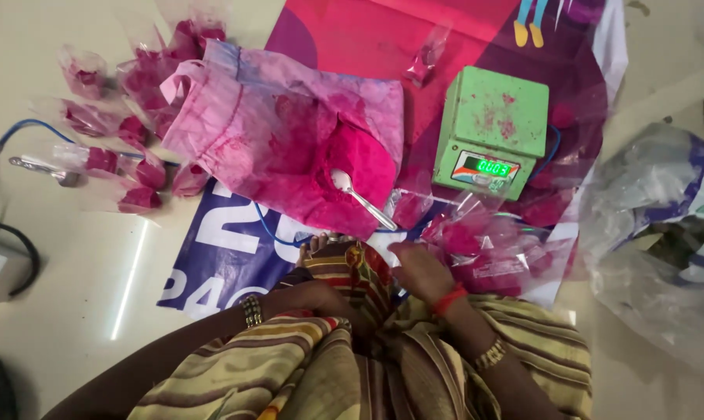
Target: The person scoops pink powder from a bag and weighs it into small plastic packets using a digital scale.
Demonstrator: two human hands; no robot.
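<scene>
Right hand (420, 268) lies open, loose, near clear packets (492, 249); left hand (317, 299) fingers hidden. Green scale (492, 128) far right; spoon (361, 199) handle points near-right.

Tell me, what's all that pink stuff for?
A person sits on the floor by an open cloth bag of bright pink powder with a spoon lying in it. The right hand reaches toward empty clear packets beside a green scale. The left hand rests in the lap. Filled packets lie left.

One green scale (492, 128), one spoon (361, 199), one pink-stained bag (278, 132), perhaps nine powder packets (138, 198) at left
</scene>
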